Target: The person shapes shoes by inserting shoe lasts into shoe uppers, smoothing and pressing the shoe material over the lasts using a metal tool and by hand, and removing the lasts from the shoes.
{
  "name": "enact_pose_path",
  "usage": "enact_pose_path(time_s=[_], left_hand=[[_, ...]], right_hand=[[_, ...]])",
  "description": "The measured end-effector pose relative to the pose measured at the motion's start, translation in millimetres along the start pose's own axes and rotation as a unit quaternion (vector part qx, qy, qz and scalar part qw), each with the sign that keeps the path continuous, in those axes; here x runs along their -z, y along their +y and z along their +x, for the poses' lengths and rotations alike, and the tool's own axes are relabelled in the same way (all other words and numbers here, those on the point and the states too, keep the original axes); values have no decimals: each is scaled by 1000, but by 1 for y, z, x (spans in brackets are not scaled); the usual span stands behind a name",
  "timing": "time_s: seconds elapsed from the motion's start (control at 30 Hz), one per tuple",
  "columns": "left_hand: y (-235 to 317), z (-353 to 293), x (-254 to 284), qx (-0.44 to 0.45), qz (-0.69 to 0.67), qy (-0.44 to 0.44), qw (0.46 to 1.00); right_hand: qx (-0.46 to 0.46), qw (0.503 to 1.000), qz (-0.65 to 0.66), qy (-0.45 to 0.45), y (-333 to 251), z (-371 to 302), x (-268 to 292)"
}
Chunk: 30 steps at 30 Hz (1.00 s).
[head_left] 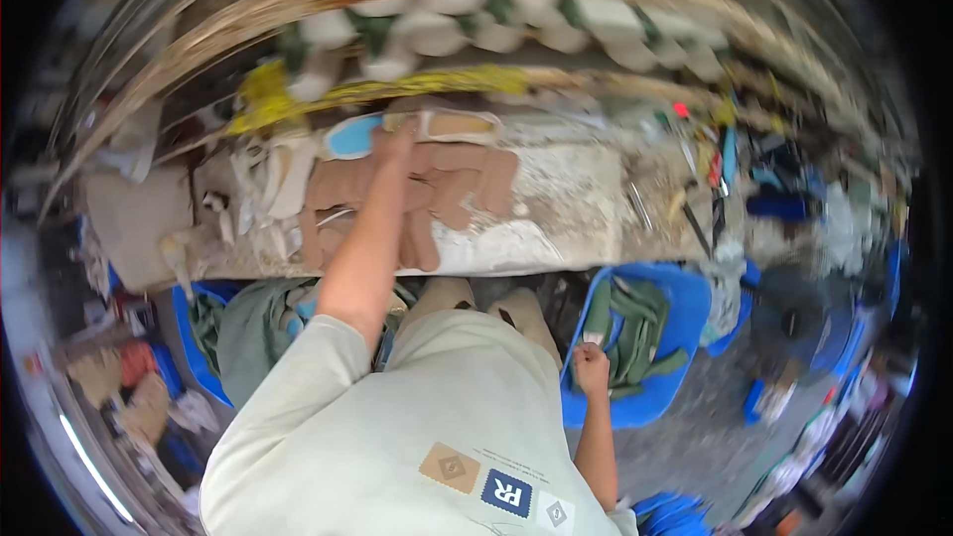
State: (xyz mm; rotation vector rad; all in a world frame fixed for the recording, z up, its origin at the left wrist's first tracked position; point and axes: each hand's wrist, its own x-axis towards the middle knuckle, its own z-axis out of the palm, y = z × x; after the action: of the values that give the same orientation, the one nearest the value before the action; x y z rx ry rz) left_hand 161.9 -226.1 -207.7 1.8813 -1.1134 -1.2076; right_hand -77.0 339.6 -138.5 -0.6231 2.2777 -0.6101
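Observation:
My left hand (399, 131) reaches over to the far side of the workbench, between a light blue sole-shaped piece (352, 137) and a white-rimmed tan one (462, 127). Its fingers are smeared by motion, so whether it grips either is unclear. Under my left forearm lie several brownish-pink insole-shaped pieces (452, 189), overlapping one another. Low on the right, my right hand (592, 365) is closed at the near left rim of a blue tub (685, 288). It appears to pinch the pale end of a green fabric piece (598, 313); more long green pieces lie in the tub.
Above the bench runs a shelf with a row of white rounded forms (496, 35) with green parts. Yellow wrapping (417, 85) covers a bar below it. Hand tools (717, 174) lie at the bench's right. Left of my legs, another tub holds green cloth (260, 337). A fan (794, 323) stands right.

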Motion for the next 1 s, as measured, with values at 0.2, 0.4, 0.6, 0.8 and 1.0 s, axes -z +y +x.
enact_pose_path(time_s=[0.2,0.4,0.6,0.8,1.0], left_hand=[[67,-127,-40,-257,70,-73,961],[142,-275,-52,-93,16,-378,921],[77,-423,-73,175,70,-417,889],[104,-465,-85,333,1,-563,756],[102,-441,-73,343,-88,-403,844]], right_hand=[[-309,935,175,-10,216,-66,-24],[-416,857,299,47,263,-61,5],[-385,897,208,59,335,8,15],[-304,926,-160,159,341,105,13],[-389,874,-279,85,299,147,19]])
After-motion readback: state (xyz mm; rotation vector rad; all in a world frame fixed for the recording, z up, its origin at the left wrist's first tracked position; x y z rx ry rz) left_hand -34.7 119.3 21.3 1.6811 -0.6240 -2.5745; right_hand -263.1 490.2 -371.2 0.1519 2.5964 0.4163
